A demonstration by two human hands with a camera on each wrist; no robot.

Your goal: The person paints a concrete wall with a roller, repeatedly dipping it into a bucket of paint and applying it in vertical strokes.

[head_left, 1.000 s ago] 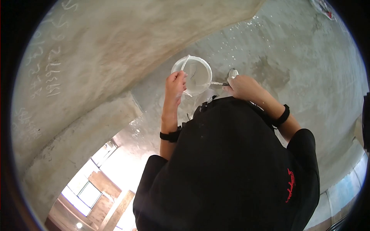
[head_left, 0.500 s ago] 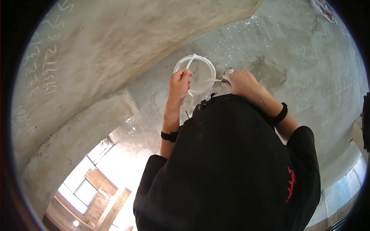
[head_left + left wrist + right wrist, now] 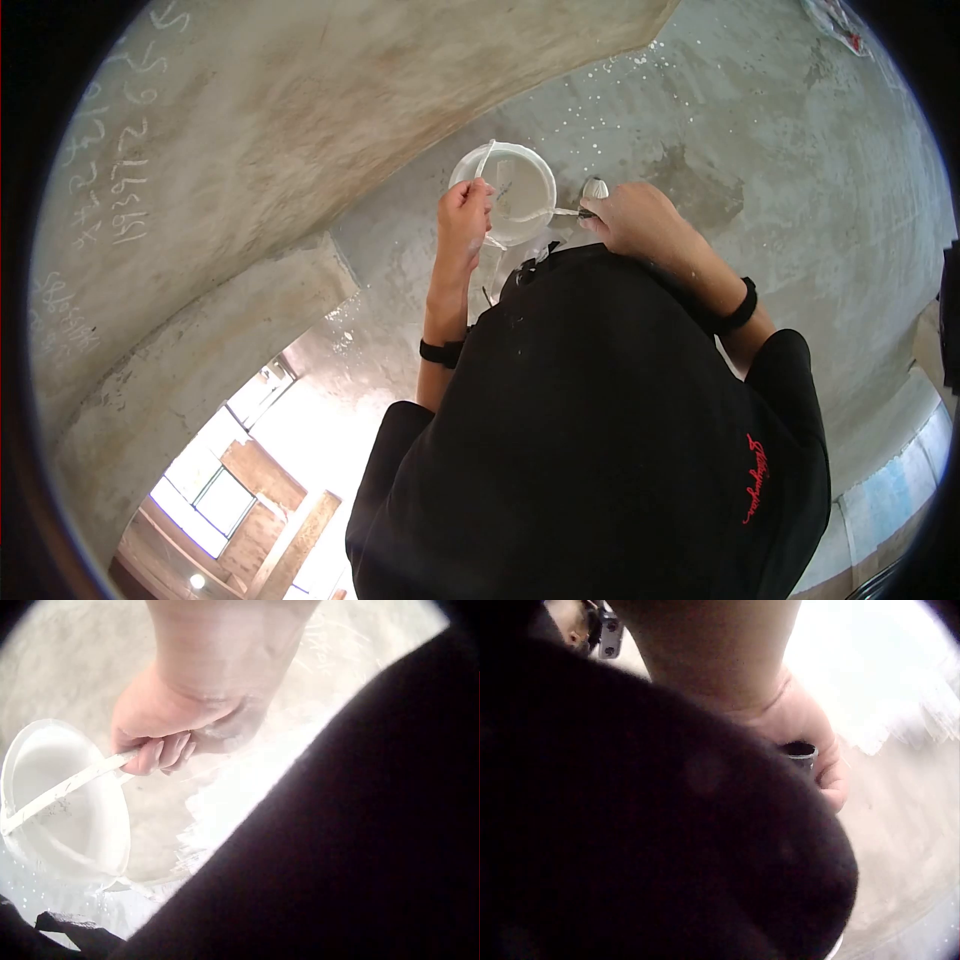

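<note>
The left hand [image 3: 462, 215] has its fingers curled round the thin white bail handle [image 3: 67, 787] of a round white plastic bucket [image 3: 510, 146]. It grips where the handle crosses the near-left rim, the same hold as a second ago.

The right hand [image 3: 630, 215] is closed round the dark handle [image 3: 801, 752] of a slim pale-bladed hand tool [image 3: 560, 212]. The blade reaches left over the bucket's right rim into the white inside. Half a second ago this hand sat closer to the rim. Now it has drawn slightly to the right, and a small pale rounded object [image 3: 595, 187] just beyond its knuckles is uncovered again; what that object is cannot be told.

The bucket itself has barely shifted, only settling slightly nearer. It stands on the grey concrete floor [image 3: 760, 160], just beyond the person's black shirt [image 3: 620, 430]. Judging by the short back-and-forth of the right hand while the left steadies the bucket, the tool is being worked inside it, and that work looks unfinished.

White spatter dots the floor beyond the bucket. A rough concrete wall [image 3: 250, 130] with chalked figures rises on the left.
</note>
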